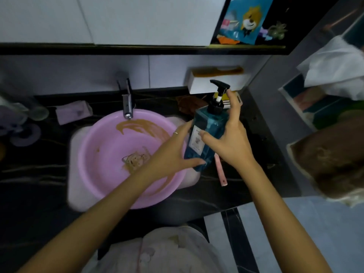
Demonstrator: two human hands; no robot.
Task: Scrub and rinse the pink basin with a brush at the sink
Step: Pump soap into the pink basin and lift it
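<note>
The pink basin (110, 160) sits in the white sink (78, 194) under the faucet (127, 107), with brown smears on its wall and bottom. Over its right rim I hold a blue pump bottle (206, 133) with a black pump head. My left hand (173, 154) grips the bottle's lower left side. My right hand (232, 138) wraps its right side, with the forefinger reaching up beside the pump. A pink brush handle (220, 170) lies on the counter behind the bottle; its head is hidden.
The dark marble counter (39, 174) holds a lilac box (73, 113) and a cup (39, 111) at the left. A brown cloth (187, 105) lies behind the bottle. A white wall holder with an orange comb (218, 72) hangs above. At right stands a brown-lined bin (331, 164).
</note>
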